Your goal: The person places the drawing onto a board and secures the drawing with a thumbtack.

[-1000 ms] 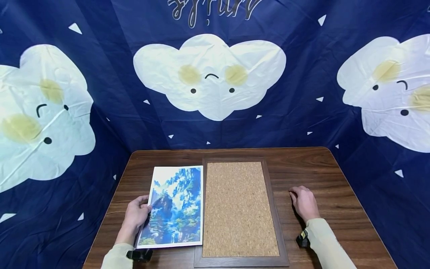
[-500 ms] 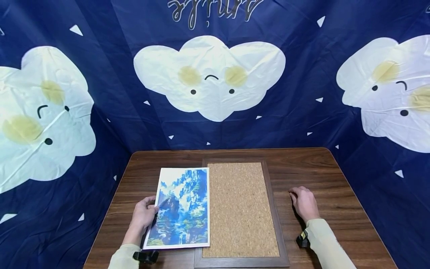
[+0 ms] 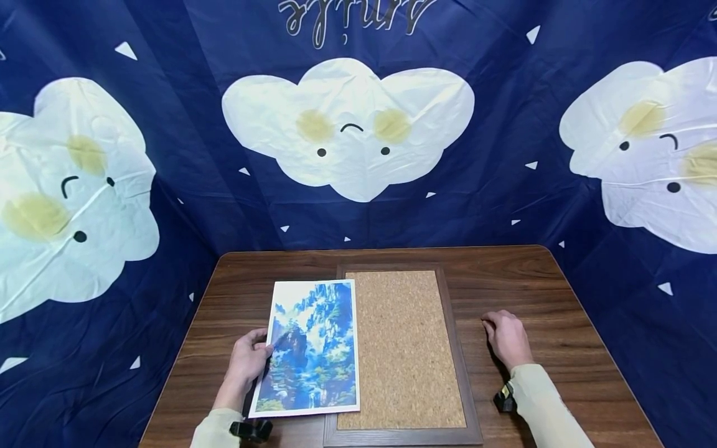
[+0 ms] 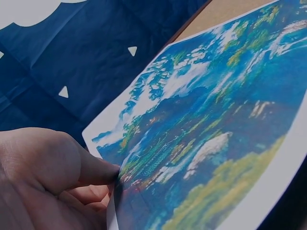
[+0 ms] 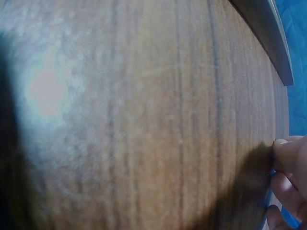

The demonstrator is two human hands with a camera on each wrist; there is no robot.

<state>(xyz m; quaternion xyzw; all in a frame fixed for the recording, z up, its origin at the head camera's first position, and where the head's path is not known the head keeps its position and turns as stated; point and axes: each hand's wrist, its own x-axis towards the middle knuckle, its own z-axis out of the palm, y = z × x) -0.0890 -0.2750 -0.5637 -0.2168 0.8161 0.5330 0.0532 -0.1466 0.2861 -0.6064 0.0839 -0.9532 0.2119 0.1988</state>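
My left hand (image 3: pixel 250 356) pinches the left edge of a landscape print (image 3: pixel 313 345) between thumb and fingers. The print shows blue mountains, mist and trees inside a white border. Its right part overlaps the left side of a cork board (image 3: pixel 409 348) with a dark wood frame (image 3: pixel 460 373). In the left wrist view the thumb (image 4: pixel 98 170) lies on the face of the print (image 4: pixel 192 129), which bends slightly. To the right of the board, my right hand (image 3: pixel 506 336) rests on the table with fingers loosely curled, holding nothing.
Brown wood-grain table (image 3: pixel 521 274) carries the board and print. A dark blue cloth (image 3: pixel 504 205) with white clouds and triangles hangs behind and on both sides. Black cameras are strapped at the left wrist (image 3: pixel 252 430) and right wrist (image 3: pixel 505 400).
My left hand has carried the print to the right, from beside the board's left edge to over the frame and part of the cork. The right hand has stayed in place.
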